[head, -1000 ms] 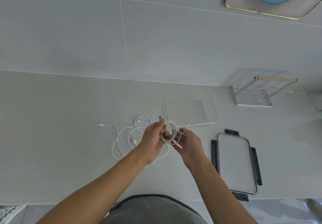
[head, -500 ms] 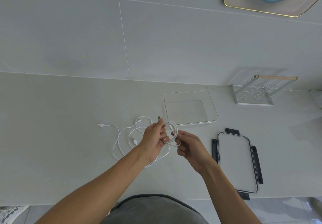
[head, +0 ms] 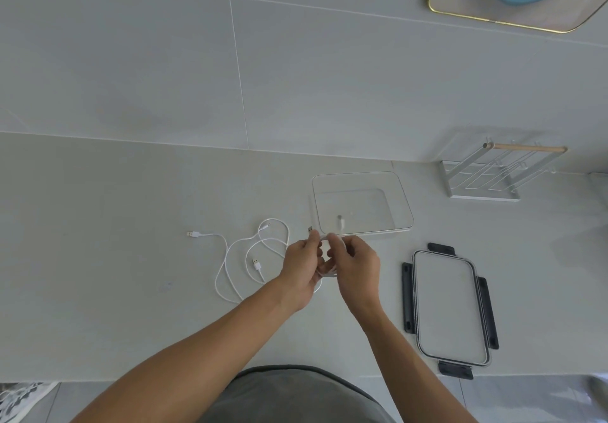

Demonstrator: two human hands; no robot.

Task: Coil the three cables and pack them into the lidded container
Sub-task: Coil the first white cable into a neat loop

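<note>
Both hands hold one small white coiled cable (head: 327, 269) above the counter. My left hand (head: 301, 263) pinches the coil on its left side, and a dark plug tip sticks up above its fingers. My right hand (head: 357, 263) grips the coil's right side, with a white connector end pointing up toward the container. The clear, open container (head: 403, 202) stands just behind the hands and looks empty. Its lid (head: 449, 306), with dark clips, lies flat to the right. Loose white cables (head: 227, 258) sprawl on the counter left of my left hand.
A white wire rack with a wooden bar (head: 493, 172) stands at the back right against the tiled wall. A gold-rimmed tray with a blue shape (head: 513, 1) hangs at the top right. The counter's front edge runs just below my forearms.
My right hand has moved up and left, closing in against my left hand around the coil. The white connector end now points up above the fingers.
</note>
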